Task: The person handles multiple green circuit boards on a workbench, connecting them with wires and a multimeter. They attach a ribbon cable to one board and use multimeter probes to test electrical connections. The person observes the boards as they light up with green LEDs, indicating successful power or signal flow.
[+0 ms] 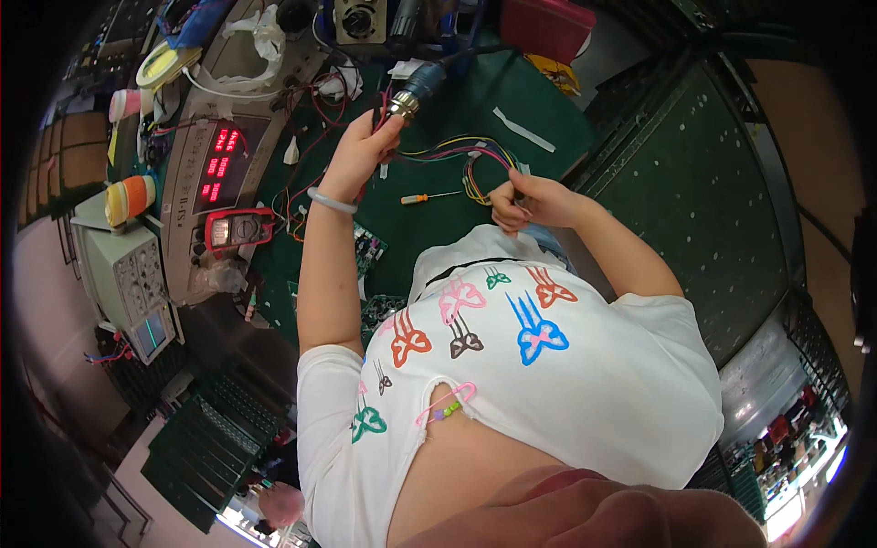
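My left hand point(367, 144) is closed around one end of a bundle of thin wires, right beside the silver, chuck-like end of a blue cylindrical tool point(423, 84). Whether my fingers also touch that tool I cannot tell. Yellow, pink and dark wires point(457, 146) run across to the right and hang in a loop near my right hand point(530, 201). Those right fingers are pinched on the wires, close to my body. Between the two hands a small screwdriver point(416, 198) with an orange and white handle lies on the green mat point(429, 224).
A bench instrument with red digits point(219, 164) stands at the left, with a red multimeter point(239, 228) beside it. Circuit boards point(369, 245) lie near my left forearm. An oscilloscope point(128, 274) is further left. A white strip point(523, 130) and a red bin point(548, 27) are toward the back.
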The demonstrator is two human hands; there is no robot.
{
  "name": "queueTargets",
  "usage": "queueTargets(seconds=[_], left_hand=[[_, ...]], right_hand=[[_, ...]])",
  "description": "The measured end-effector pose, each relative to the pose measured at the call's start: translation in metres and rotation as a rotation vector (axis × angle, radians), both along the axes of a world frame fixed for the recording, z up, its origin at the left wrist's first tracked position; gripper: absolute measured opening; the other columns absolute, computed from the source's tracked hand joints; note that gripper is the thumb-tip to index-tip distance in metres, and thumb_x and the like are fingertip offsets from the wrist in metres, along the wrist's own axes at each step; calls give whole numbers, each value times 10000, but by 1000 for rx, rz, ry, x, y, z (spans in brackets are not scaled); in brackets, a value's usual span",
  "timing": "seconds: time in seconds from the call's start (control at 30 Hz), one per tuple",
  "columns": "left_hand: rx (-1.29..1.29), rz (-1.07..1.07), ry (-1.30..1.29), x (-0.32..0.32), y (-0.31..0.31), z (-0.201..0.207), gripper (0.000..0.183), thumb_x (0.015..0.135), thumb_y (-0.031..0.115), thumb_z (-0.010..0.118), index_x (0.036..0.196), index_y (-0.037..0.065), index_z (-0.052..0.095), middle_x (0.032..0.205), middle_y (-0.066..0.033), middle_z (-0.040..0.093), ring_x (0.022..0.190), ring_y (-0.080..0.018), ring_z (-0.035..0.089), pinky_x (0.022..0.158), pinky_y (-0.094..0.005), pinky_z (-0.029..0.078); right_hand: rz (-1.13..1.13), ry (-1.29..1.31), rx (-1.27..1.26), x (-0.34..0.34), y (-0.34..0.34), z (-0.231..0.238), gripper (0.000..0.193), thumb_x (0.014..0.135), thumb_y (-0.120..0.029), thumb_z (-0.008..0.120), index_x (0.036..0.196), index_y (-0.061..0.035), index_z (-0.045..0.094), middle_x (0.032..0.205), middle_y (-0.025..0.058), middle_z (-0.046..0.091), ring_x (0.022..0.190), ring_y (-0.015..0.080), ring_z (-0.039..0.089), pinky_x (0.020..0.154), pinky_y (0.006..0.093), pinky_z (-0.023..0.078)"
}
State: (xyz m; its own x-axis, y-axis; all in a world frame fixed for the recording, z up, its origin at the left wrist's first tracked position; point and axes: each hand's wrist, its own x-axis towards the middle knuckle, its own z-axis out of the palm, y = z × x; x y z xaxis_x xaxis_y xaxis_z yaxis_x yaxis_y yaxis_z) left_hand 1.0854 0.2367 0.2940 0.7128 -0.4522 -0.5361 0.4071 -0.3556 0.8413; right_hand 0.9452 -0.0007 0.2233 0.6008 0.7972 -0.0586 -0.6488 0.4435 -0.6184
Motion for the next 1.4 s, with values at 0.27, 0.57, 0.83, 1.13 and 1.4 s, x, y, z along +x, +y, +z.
queueTargets(seconds=[0.27, 0.57, 0.83, 1.13, 1.4], left_hand=[[92, 58, 1, 4, -25, -62, 207, 904, 259, 530, 930, 56, 558, 639, 39, 451, 527, -62, 388, 483, -231, 309], [487, 17, -458, 2, -29, -147, 316, 839, 274, 592, 978, -10, 566, 792, -147, 615, 723, -235, 593, 669, -341, 459], [-21, 160, -99, -26, -9, -78, 308, 877, 232, 577, 1068, -4, 527, 925, -69, 606, 757, -126, 532, 709, -274, 445], [-250, 54, -50, -51, -7, -48, 240, 914, 233, 530, 1038, 34, 581, 876, -50, 635, 671, -58, 499, 653, -203, 433], [-277, -231, 110, -65, 8, -61, 344, 871, 280, 597, 1085, 11, 595, 907, -55, 668, 591, -24, 454, 559, -173, 378]], right_hand=[[33, 63, 87, -14, 17, 24, 628, 915, -618, 193, 636, -92, 394, 523, -42, 269, 472, 75, 271, 457, 209, 221], [-42, 280, 144, -6, 33, 29, 543, 941, -558, 208, 717, -96, 385, 537, -44, 263, 477, 65, 245, 440, 214, 217], [-582, 631, 359, 42, 8, 8, 213, 924, -257, 434, 819, -78, 480, 606, -25, 304, 574, 92, 315, 488, 214, 267], [-638, 869, 1023, 104, -12, 7, 140, 869, -121, 419, 779, -15, 431, 622, 11, 333, 580, 116, 338, 517, 239, 289], [-877, 1045, 1159, 127, -36, -17, 141, 805, -13, 366, 673, -51, 333, 672, 50, 328, 596, 144, 325, 533, 265, 300]])
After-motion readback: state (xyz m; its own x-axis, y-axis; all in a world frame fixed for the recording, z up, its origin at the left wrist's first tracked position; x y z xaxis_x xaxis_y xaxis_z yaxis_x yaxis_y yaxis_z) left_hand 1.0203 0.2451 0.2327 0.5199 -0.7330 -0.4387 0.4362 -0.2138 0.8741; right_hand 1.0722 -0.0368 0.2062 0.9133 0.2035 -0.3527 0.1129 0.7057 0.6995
